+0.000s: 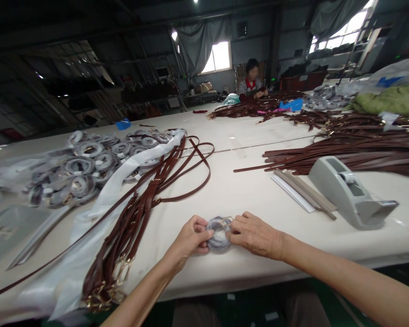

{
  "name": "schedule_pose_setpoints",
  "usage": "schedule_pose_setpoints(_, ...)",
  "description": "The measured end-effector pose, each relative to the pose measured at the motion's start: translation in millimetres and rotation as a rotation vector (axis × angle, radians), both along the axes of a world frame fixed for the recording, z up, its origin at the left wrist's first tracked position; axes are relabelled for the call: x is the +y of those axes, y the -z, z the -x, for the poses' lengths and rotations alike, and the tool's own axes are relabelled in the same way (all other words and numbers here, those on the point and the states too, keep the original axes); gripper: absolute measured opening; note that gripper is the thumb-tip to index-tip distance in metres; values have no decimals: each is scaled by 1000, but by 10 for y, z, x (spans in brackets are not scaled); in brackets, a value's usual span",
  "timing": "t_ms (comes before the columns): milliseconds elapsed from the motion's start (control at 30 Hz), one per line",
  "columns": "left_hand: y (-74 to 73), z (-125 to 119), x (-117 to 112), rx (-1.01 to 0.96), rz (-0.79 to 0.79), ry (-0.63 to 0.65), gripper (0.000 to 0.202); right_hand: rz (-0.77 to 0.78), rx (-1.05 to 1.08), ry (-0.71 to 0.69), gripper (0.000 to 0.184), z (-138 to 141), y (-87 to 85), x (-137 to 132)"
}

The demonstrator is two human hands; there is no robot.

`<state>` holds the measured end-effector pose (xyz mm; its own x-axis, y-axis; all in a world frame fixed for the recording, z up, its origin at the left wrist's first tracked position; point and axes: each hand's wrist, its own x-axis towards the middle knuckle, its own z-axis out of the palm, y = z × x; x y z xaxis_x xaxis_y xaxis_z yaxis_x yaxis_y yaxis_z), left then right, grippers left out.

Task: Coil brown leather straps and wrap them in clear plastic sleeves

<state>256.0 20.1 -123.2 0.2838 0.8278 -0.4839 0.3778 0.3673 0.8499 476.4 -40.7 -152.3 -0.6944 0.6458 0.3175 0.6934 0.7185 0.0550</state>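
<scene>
Pinching a small coil (218,247) wrapped in greyish film from opposite sides, the person works close to the near edge of the pale tabletop (238,195). The left hand (197,234) has its thumb and fingers closed on the coil's left side. The right hand (254,234) is curled in at the coil's right side, fingers bunched next to a gold-coloured fitting (226,221) at its upper edge; exactly which part those fingertips grip is hidden. The coil lies between the two hands, its round opening facing up.

To the left of the hands, a bundle of dark brown straps (145,204) slants toward the near edge, ending in a cluster of metal clasps (100,295). A long band of whitish plastic (116,193) runs alongside it, partly underneath. Beyond that sits a heap of similar wrapped coils (80,165), with a blue scrap (123,124) behind it.

On the right, a grey tape dispenser (344,195) stands just beside some thin flat strips (305,193), near a spread of loose brown straps (344,154). Farther back on that side lies an olive-green cloth (388,101). Across the tabletop, a co-worker (248,86) is seated behind another pile of straps (248,106).
</scene>
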Motion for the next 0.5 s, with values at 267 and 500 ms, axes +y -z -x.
schedule_pose_setpoints(267, 59, 24, -61, 77, -92, 53, 49, 45, -24, 36, 8, 22, -42, 6)
schedule_pose_setpoints(500, 98, -31, -126, 343, -592, 164, 22, 26, -36, 31, 16, 32, -62, 50)
